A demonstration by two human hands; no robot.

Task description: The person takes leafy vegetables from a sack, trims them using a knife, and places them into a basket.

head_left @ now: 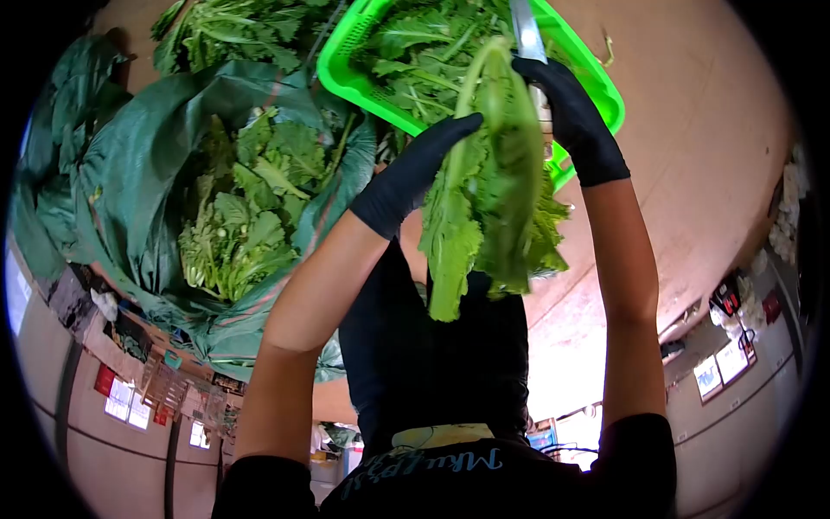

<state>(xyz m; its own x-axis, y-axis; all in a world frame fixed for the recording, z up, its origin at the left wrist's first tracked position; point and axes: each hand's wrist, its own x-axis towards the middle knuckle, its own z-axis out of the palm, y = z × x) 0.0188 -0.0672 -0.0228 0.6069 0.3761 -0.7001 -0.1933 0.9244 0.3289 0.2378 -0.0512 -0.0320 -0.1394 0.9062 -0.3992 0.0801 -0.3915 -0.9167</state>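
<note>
My left hand (419, 173), in a black glove, is closed around a bunch of leafy greens (493, 173). Its pale stem end points up and away from me, and the broad leaves hang down toward my lap. My right hand (575, 121), gloved too, grips a knife (527, 30) beside the stem end, with the shiny blade pointing away from me. Part of the knife's light handle shows below the fingers. Right behind both hands stands a bright green plastic basket (346, 73) with cut greens (415, 56) inside.
To the left, a large open green woven sack (130, 156) holds more leafy greens (251, 199). Another heap of greens (246, 35) lies beyond it. A brown floor (692, 112) stretches to the right, with a small scrap of stem (608, 52) near the basket.
</note>
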